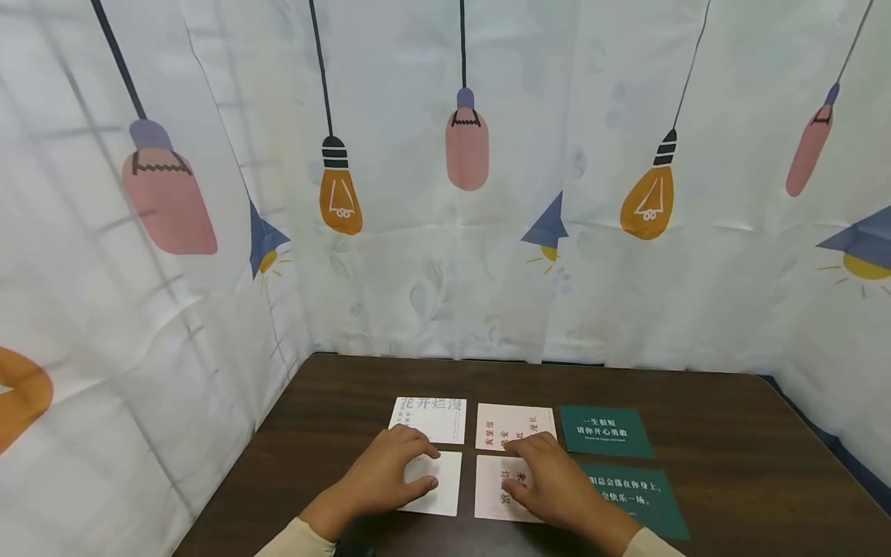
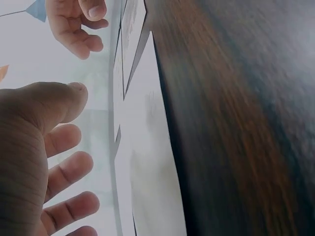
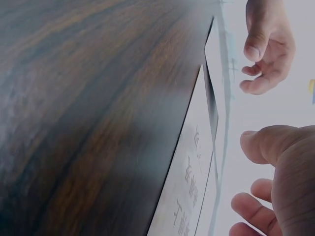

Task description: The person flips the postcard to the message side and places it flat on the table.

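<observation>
Postcards lie flat in two rows of three. My left hand (image 1: 393,473) hovers over the front white card (image 1: 446,483), fingers apart, with the back white card (image 1: 445,425) just beyond its fingertips. Over the front pale pink card (image 1: 489,483) is my right hand (image 1: 557,483), its thumb and fingers spread and holding nothing. It hides part of that card's red lettering and overlaps the back pink card (image 1: 518,418). Both wrist views show a gap between hand and cards. To the right are a back green card (image 1: 605,442) and a front green card (image 1: 650,507), partly covered by the right hand.
The dark wood-grain table (image 1: 334,418) reaches back to a white curtain (image 1: 418,271) printed with hanging lamps and bulbs. More curtain encloses the left and right sides. A small dark object (image 1: 353,549) shows by the left wrist at the bottom edge.
</observation>
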{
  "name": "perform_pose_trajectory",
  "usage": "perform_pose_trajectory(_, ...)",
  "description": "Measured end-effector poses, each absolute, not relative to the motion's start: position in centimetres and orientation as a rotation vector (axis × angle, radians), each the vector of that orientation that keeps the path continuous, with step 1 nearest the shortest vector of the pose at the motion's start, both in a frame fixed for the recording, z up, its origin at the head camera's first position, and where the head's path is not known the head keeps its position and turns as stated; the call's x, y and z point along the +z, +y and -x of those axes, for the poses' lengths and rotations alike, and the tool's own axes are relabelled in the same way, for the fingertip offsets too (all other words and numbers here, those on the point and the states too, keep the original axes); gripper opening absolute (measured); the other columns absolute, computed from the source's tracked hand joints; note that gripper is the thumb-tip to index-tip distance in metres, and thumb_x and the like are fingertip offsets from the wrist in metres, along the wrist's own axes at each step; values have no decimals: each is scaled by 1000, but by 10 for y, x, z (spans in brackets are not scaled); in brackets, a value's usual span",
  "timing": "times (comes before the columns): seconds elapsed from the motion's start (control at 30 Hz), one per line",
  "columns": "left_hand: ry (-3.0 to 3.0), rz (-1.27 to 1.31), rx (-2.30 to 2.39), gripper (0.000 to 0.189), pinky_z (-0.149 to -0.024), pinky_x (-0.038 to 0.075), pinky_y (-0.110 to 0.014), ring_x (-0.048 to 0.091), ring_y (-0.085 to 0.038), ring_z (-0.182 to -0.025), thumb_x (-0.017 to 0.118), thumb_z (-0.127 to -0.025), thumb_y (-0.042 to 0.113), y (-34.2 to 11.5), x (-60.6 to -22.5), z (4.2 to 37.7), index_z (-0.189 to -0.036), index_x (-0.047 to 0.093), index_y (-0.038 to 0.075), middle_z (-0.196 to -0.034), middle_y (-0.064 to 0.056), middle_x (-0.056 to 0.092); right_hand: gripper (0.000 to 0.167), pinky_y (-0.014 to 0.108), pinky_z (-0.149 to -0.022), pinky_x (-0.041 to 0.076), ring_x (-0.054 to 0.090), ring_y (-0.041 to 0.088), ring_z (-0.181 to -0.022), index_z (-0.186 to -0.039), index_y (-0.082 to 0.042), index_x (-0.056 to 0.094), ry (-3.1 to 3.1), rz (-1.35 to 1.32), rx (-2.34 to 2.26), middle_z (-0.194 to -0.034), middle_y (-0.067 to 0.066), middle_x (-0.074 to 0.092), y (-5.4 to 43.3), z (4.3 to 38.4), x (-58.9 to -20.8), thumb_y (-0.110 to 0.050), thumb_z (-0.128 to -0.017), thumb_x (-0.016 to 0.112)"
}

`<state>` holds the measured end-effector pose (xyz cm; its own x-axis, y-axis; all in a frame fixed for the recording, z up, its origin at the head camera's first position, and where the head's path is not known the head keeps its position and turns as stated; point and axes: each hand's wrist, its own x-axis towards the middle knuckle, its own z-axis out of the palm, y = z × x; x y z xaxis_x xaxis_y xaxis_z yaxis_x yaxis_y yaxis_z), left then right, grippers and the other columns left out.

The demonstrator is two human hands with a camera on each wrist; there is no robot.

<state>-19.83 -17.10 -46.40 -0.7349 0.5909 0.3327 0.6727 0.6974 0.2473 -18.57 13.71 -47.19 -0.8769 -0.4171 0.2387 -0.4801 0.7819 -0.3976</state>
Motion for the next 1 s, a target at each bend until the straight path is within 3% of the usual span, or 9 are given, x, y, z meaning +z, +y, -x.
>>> perform_pose_trajectory(0.4, -2685, 1015, -518, 29, -100, 45, -47, 58, -17, -112, 79, -87, 36, -158, -464, 200, -111, 73, 20, -114, 9, 66, 48, 45, -97, 50, 54, 17, -116, -124, -13, 70, -2831, -666, 682, -119, -5, 67, 149, 185, -474, -35, -84, 83)
perform_pose_trajectory(1.0, -2691, 1015, -495, 33, -97, 45, -45, 57, -17, -112, 80, -86, 40, -140, -473, 204, -113, 73, 22, -115, 9, 66, 52, 46, -97, 49, 54, 16, -114, -124, -13, 70, -2861, -635, 668, -117, -6, 66, 168, 185, -476, -39, -82, 85)
